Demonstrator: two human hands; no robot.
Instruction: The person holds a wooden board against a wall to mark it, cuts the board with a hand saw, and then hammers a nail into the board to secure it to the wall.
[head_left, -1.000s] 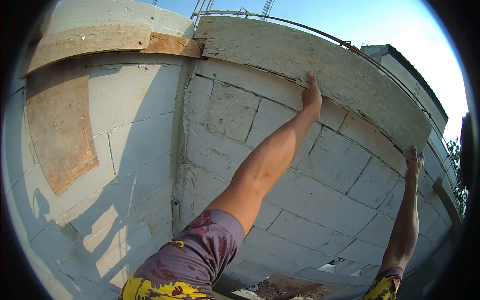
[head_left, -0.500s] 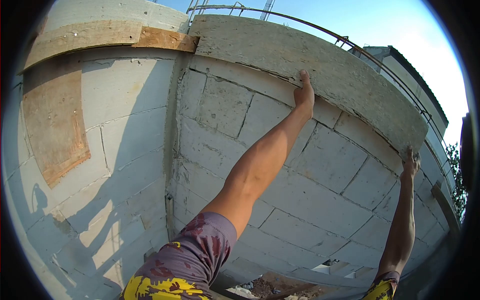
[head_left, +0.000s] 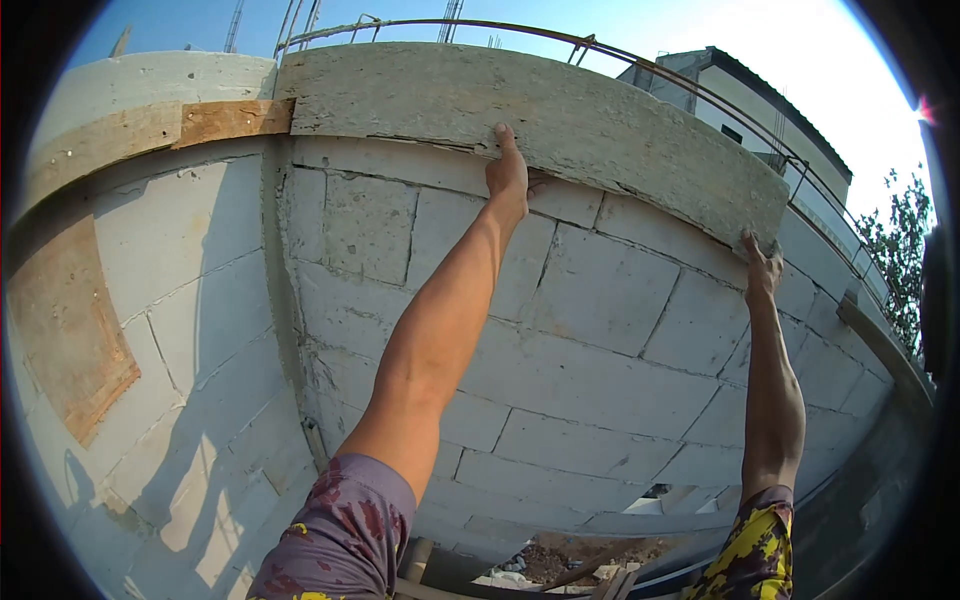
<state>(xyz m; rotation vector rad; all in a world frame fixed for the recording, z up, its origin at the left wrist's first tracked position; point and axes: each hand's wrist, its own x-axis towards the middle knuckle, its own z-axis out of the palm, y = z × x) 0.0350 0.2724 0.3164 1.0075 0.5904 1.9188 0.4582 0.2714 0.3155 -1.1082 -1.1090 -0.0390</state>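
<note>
A long grey plank (head_left: 620,125), crusted with cement, lies along the top of the pale block wall (head_left: 560,370). My left hand (head_left: 508,178) grips its lower edge near the middle, thumb up on the front face and fingers curled beneath, partly hidden. At the plank's right end, my right hand (head_left: 763,265) is closed on the bottom corner, fingertips on the face. Both arms reach upward. The plank's left end meets a brown timber piece (head_left: 235,121) at the wall corner.
Curved steel rebar (head_left: 640,62) runs above the plank. On the left wall hangs a plywood panel (head_left: 70,320). A slanting board (head_left: 885,345) leans at the right. Rubble (head_left: 550,562) shows through an opening low in the wall. Behind stands a building (head_left: 740,95).
My view has turned to the right, so the plank, wall and both hands appear farther left. Both hands keep about the same places on the plank.
</note>
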